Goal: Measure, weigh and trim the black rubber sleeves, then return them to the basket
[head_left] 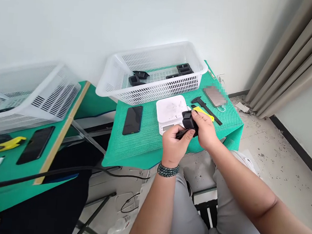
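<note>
Two bare hands are holding one black plastic part (188,120) above the front edge of the white digital scale (169,110). Left hand (176,141), beaded bracelet (168,170) at wrist: thumb and fingers are clamping on the part's lower end. Right hand (204,128): thumb and fingers are closing around its other side. One green-covered table (143,150) is carrying the scale, its pan bearing dark crumbs; one dark smartphone (132,120), lying left of it; one black caliper (209,111) and one yellow-handled tool (199,110), lying to its right; one partly pixelated flat device (213,94), lying beyond the caliper. One white plastic basket (149,91) is standing behind, holding several black hollow parts (184,67).
</note>
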Tool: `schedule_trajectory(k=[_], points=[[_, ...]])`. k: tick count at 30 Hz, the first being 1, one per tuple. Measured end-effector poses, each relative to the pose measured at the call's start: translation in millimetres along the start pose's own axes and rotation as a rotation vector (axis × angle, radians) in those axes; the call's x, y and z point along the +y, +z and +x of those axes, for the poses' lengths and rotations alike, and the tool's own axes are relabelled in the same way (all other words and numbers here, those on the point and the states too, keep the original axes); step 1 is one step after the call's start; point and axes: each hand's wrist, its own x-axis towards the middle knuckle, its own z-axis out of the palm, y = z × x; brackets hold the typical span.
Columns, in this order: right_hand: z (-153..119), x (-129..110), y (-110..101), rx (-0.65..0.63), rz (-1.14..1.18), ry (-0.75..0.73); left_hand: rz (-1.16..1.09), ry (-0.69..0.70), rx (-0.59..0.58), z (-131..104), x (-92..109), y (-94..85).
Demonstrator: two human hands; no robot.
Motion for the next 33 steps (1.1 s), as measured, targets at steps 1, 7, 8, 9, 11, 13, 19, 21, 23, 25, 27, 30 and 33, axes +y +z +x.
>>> schedule_trajectory(k=[1, 7, 8, 9, 11, 13, 19, 21, 23, 25, 27, 30, 33], points=[[-1, -1, 1, -0.051, -0.053, -0.037, 0.016, -0.011, -0.006, 1, 0, 0.5], [-14, -21, -5, -0.035, 0.041, 0.023, 0.164, -0.057, 0.159, 12, -9, -15.9], [-19, -27, -8, -0.015, 0.096, 0.053, 0.216, -0.063, 0.243, 15, -11, -22.5], [-24, -32, -11, -0.011, 0.136, 0.069, 0.233, -0.062, 0.301, 17, -14, -29.4], [-29, -38, -16, -0.012, 0.181, 0.067, 0.194, 0.014, 0.387, 18, -16, -41.3], [-27, -36, -21, 0.032, 0.229, 0.082, 0.168, 0.097, 0.417, 13, -14, -46.0], [-3, -7, -26, 0.199, 0.294, 0.243, 0.104, 0.318, 0.171, -8, 0, -20.6], [-3, -1, -23, 0.205, 0.291, 0.207, 0.086, 0.352, 0.107, -14, 6, -10.1], [-8, 3, -18, 0.204, 0.241, 0.130, 0.096, 0.335, 0.083, -20, 11, 0.0], [-13, 6, -14, 0.160, 0.158, 0.055, 0.131, 0.274, 0.084, -23, 13, 9.3], [-18, 5, -13, 0.110, 0.105, 0.010, 0.177, 0.184, 0.118, -22, 9, 14.9], [-20, -7, -18, 0.104, 0.201, 0.011, 0.269, 0.044, 0.222, -8, -4, 9.4], [-21, -25, -25, 0.086, 0.365, 0.046, 0.280, 0.020, 0.247, 6, -15, -9.1]])
